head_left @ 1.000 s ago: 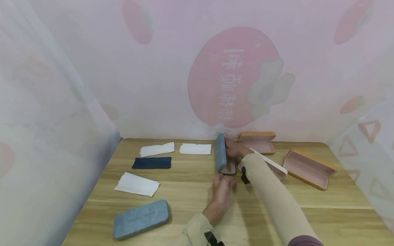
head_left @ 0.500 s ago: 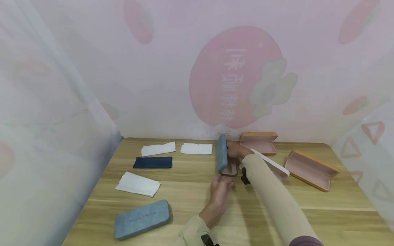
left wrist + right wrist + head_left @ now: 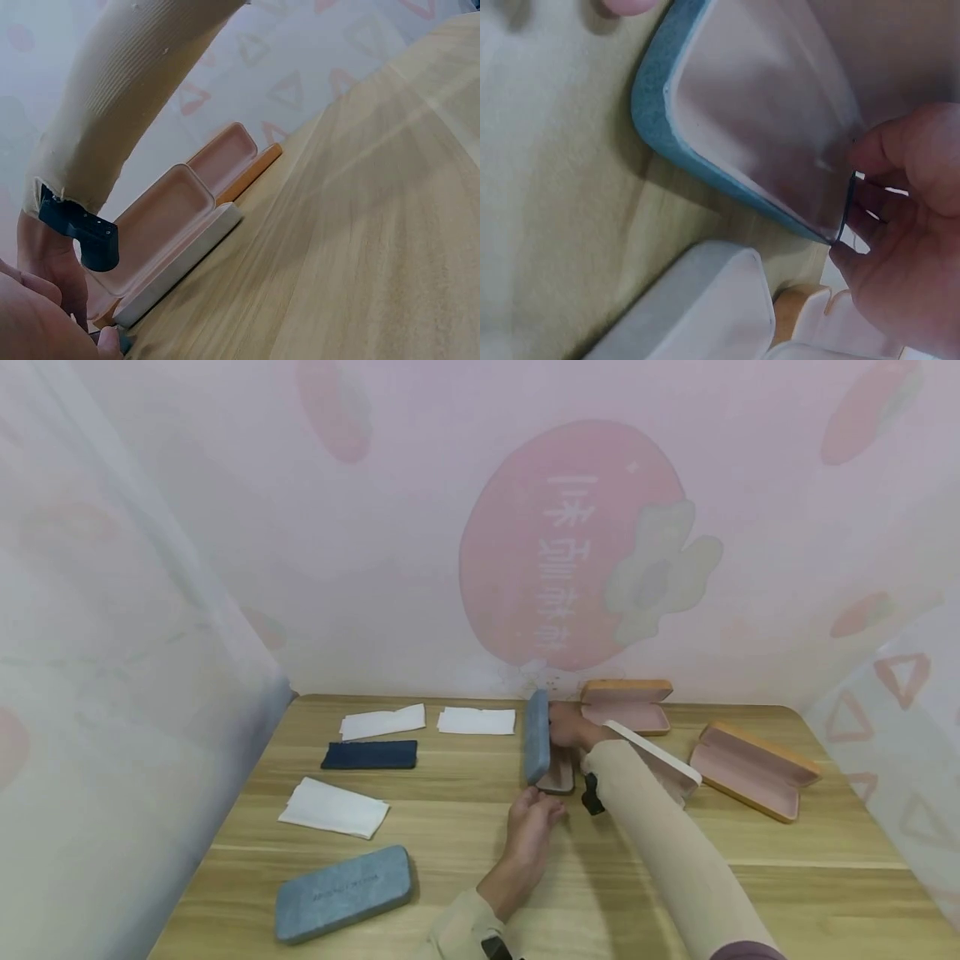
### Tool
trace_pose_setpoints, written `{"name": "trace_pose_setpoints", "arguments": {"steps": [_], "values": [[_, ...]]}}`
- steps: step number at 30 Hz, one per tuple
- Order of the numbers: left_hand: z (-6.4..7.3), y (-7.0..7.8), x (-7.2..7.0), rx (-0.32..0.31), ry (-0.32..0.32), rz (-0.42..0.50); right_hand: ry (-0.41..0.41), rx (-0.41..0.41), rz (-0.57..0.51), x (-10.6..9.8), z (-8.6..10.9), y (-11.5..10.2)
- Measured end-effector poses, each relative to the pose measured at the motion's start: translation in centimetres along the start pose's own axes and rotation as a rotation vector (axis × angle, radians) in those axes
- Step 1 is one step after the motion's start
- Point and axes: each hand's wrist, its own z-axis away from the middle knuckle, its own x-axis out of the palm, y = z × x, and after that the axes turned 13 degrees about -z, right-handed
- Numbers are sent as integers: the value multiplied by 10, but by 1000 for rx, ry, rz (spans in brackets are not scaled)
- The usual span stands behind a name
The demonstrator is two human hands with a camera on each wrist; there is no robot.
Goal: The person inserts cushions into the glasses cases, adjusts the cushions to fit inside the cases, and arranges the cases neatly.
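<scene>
A blue glasses case [image 3: 537, 739] with a pinkish lining stands open near the back of the table, its lid raised on the left. At its far end my right hand [image 3: 572, 727] pinches the rim; the right wrist view shows thumb and fingers [image 3: 877, 154] at the short edge of the case [image 3: 656, 112]. My left hand [image 3: 525, 835] is at the near end, fingers relaxed and fingertips right at the edge. Beside the case on the right is an open white glasses case [image 3: 660, 756], partly hidden by my right sleeve.
Two open orange glasses cases [image 3: 626, 717] [image 3: 750, 774] lie at the back right. A closed blue glasses case [image 3: 345, 893] is at the front left. Behind it lie several folded white cloths [image 3: 333, 807] and a navy cloth [image 3: 369, 755]. A printed curtain [image 3: 405, 568] rises behind the table.
The open blue case has shifted slightly towards me, with my right hand at its far end. My left hand has drawn back a little to the left, its fingers less curled.
</scene>
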Motion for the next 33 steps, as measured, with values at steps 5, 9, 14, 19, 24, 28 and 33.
{"name": "trace_pose_setpoints", "arguments": {"steps": [5, 9, 14, 19, 24, 28, 33], "values": [[2, 1, -4, -9, 8, -12, 52, -11, 31, 7, -12, 21], [3, 2, -8, -13, 28, -17, 79, -27, -3, 10, -13, 25], [5, 4, -16, -12, 16, -31, 68, 124, -83, 5, 13, -18], [8, 5, -27, -13, -32, -68, 97, 175, -132, 7, 21, -21], [13, 9, -38, -4, -74, -103, 99, 210, -137, 9, 26, -22], [14, 14, -45, 2, -93, -129, 104, 217, -134, 10, 30, -23], [12, 22, -56, -29, -89, -161, 97, 201, -79, 8, 33, -24]]}}
